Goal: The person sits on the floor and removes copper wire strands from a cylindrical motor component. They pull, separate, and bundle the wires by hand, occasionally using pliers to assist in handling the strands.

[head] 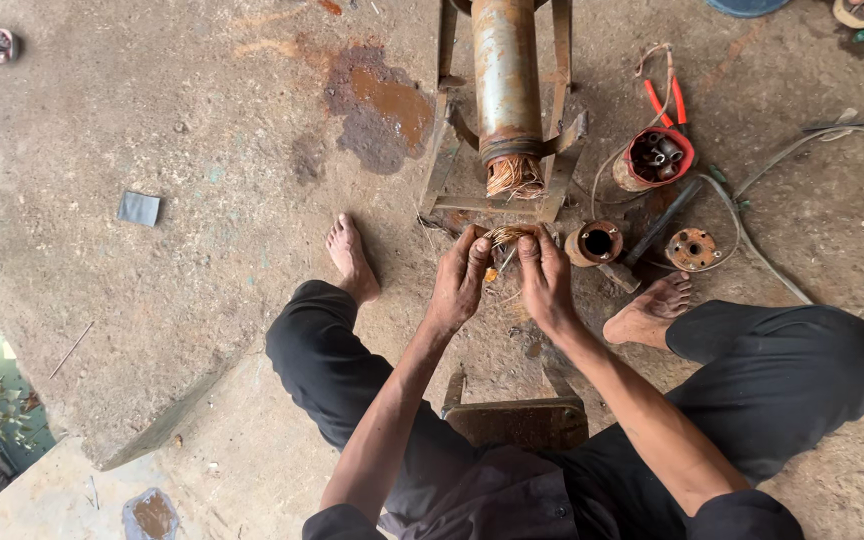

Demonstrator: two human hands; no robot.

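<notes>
1. So both hands are pinched together on a small bundle of thin copper-coloured wire strands [508, 236], with the left hand [459, 283] and right hand [546, 281] side by side and their fingertips closed around the strands.
2. That bundle sits low over the concrete floor [202, 220], just in front of a rusty metal frame stand [562, 160].
3. Lying in the stand is a long rusty steel cylinder [505, 70], with a frayed tuft of copper winding [514, 176] sticking out of its near end, just above the hands.
4. Off to the right: a short rusty metal sleeve [595, 242], a round rusty flange disc [692, 249], and a red-rimmed tin of small tubes [658, 155] with red-handled pliers [664, 100] beside it.
5. Bare feet are planted on either side.
</notes>
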